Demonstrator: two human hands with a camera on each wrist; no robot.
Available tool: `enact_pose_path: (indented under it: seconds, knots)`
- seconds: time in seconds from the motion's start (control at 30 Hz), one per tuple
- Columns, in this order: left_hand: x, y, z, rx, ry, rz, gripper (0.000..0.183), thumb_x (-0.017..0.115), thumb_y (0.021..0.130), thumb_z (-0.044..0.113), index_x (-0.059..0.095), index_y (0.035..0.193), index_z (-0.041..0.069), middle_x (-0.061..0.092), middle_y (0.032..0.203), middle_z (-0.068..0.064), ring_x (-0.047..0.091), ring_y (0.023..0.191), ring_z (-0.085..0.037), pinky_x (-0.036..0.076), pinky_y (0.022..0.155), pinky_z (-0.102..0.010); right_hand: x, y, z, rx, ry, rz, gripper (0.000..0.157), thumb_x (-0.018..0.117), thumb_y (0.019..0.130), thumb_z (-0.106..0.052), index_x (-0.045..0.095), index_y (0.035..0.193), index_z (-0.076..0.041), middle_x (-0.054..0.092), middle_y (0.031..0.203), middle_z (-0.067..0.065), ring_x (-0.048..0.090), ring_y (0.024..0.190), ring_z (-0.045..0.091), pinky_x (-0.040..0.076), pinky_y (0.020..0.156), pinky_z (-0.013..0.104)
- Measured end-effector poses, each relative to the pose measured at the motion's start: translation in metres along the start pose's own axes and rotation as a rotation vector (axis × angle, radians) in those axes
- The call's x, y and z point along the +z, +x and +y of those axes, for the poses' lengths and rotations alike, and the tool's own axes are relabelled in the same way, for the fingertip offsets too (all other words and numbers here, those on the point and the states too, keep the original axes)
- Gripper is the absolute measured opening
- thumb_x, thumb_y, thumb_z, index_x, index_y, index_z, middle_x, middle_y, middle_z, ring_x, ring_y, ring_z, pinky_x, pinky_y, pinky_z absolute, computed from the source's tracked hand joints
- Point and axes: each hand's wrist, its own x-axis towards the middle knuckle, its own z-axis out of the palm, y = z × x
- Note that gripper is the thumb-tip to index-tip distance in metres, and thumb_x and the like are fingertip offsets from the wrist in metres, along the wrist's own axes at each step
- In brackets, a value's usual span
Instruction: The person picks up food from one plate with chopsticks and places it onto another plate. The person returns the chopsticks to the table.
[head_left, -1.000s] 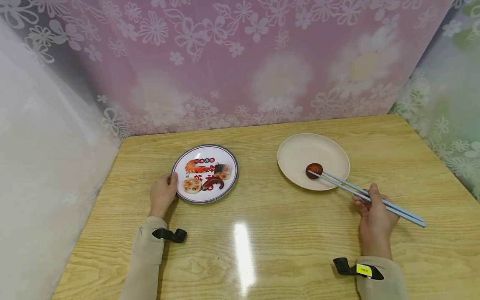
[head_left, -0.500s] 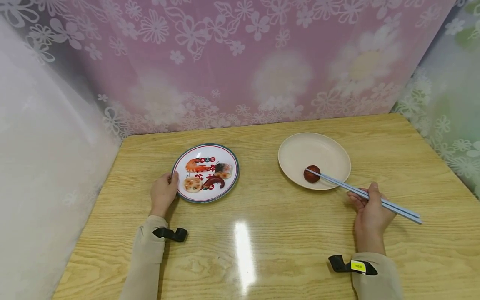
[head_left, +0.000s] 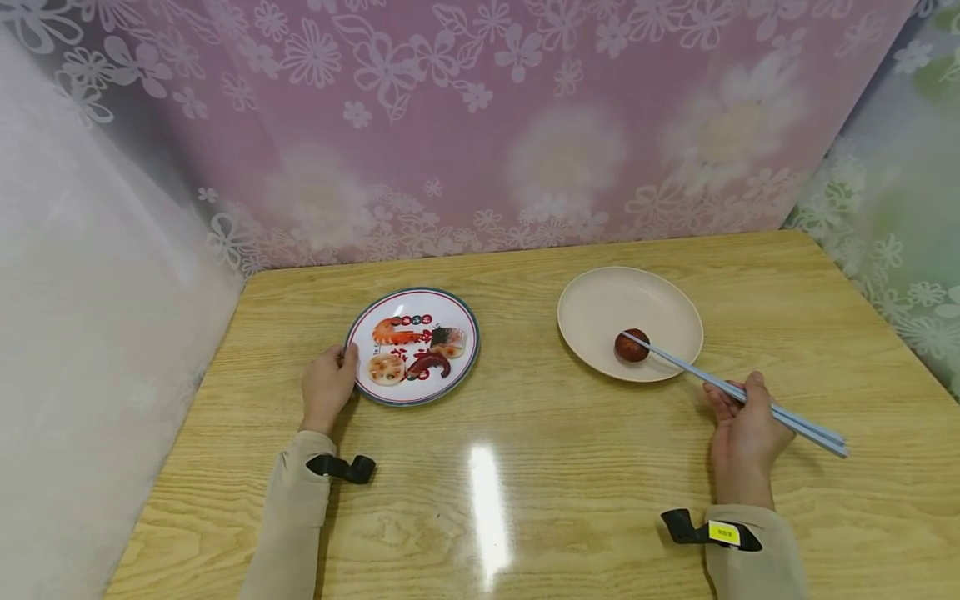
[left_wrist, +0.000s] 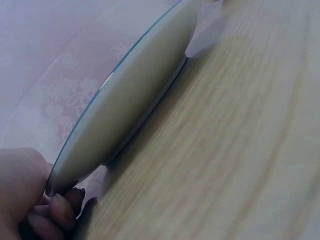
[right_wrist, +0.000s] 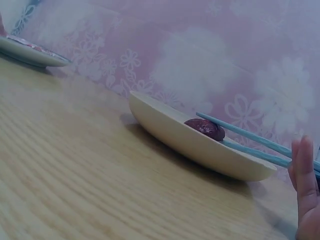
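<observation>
My left hand [head_left: 330, 389] pinches the left rim of a white plate [head_left: 420, 305] with a green edge, red lettering and food pictures such as a shrimp. In the left wrist view this plate [left_wrist: 130, 90] shows its pale underside, with the thumb and fingers at its rim. My right hand [head_left: 746, 442] holds a pair of light blue chopsticks [head_left: 712, 381]. Their tips are at a dark brown, round piece of food [head_left: 632, 346] on a beige plate [head_left: 626, 296]. In the right wrist view one chopstick passes over the brown piece [right_wrist: 205, 129], the other low beside it.
Both plates stand on a wood-grain table [head_left: 517, 417], apart from each other. A pink flowered curtain [head_left: 465, 150] hangs behind its far edge, with pale cloth [head_left: 90, 292] at the left and a greenish one [head_left: 892, 250] at the right. A black wrist camera [head_left: 341, 468] sits on the left sleeve.
The brown piece has shifted slightly left, then back right, on the beige plate. The chopsticks, spread apart earlier, now nearly overlap in the head view. The left hand has stayed on its plate.
</observation>
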Motion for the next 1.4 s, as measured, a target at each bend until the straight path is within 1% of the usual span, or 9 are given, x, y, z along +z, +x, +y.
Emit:
enact_pose_path:
  seconds: [0.13,0.23,0.4,0.67,0.9,1.0,1.23,1.4]
  knots:
    - [0.000,0.000,0.000,0.007,0.003,0.006,0.035,0.045,0.102,0.028,0.058,0.083,0.003,0.059,0.064,-0.009,0.051,0.046,-0.014,0.039,0.047,-0.027,0.001,0.001,0.000,0.045,0.023,0.010,0.022,0.062,0.094,-0.008,0.057,0.083,0.010,0.061,0.062,0.018,0.067,0.052,0.027,0.053,0.048,0.028]
    - [0.000,0.001,0.000,0.009,0.006,0.007,0.034,0.045,0.101,0.028,0.058,0.082,0.003,0.058,0.062,-0.008,0.051,0.047,-0.015,0.038,0.047,-0.027,0.001,0.002,0.000,0.055,0.047,0.011,0.024,0.061,0.094,-0.008,0.058,0.080,0.010,0.062,0.062,0.019,0.068,0.054,0.028,0.053,0.047,0.027]
    - [0.000,0.001,0.001,0.007,0.000,0.009,0.034,0.045,0.101,0.028,0.058,0.082,0.003,0.059,0.063,-0.009,0.052,0.047,-0.015,0.038,0.047,-0.027,0.004,0.002,0.001,0.050,0.073,0.009,0.026,0.060,0.095,-0.009,0.057,0.079,0.011,0.061,0.061,0.020,0.068,0.054,0.029,0.052,0.046,0.027]
    - [0.001,0.002,0.003,-0.013,-0.006,-0.012,0.035,0.044,0.102,0.029,0.058,0.086,0.002,0.059,0.067,-0.010,0.053,0.050,-0.015,0.040,0.048,-0.027,0.013,0.002,0.003,0.027,0.074,0.016,0.029,0.059,0.096,-0.009,0.058,0.077,0.012,0.060,0.059,0.020,0.068,0.053,0.028,0.052,0.045,0.027]
    - [0.000,0.002,0.003,-0.014,-0.006,-0.006,0.034,0.044,0.102,0.029,0.057,0.083,0.003,0.057,0.066,-0.009,0.052,0.051,-0.017,0.039,0.049,-0.028,0.019,0.001,0.006,0.016,0.086,0.001,0.026,0.058,0.096,-0.009,0.057,0.080,0.012,0.059,0.059,0.019,0.067,0.053,0.028,0.052,0.045,0.027]
    - [0.000,0.001,0.003,-0.015,-0.006,-0.006,0.034,0.044,0.102,0.028,0.057,0.083,0.003,0.057,0.066,-0.009,0.052,0.050,-0.016,0.039,0.048,-0.028,0.021,0.000,0.008,0.022,0.078,0.013,0.025,0.059,0.096,-0.009,0.056,0.080,0.011,0.059,0.059,0.019,0.067,0.053,0.028,0.052,0.045,0.027]
    - [0.000,0.001,0.001,-0.026,-0.010,-0.013,0.034,0.044,0.102,0.028,0.058,0.085,0.002,0.059,0.067,-0.010,0.053,0.048,-0.015,0.041,0.047,-0.027,0.027,-0.003,0.012,0.008,0.051,-0.015,0.025,0.057,0.096,-0.007,0.056,0.079,0.011,0.057,0.058,0.017,0.067,0.052,0.027,0.052,0.046,0.026]
    - [0.000,0.001,0.000,-0.028,-0.001,-0.016,0.034,0.044,0.102,0.029,0.058,0.085,0.003,0.059,0.066,-0.009,0.053,0.048,-0.015,0.041,0.047,-0.027,0.032,-0.005,0.016,0.009,0.073,-0.028,0.024,0.057,0.096,-0.006,0.054,0.079,0.012,0.056,0.058,0.017,0.066,0.050,0.027,0.053,0.046,0.027]
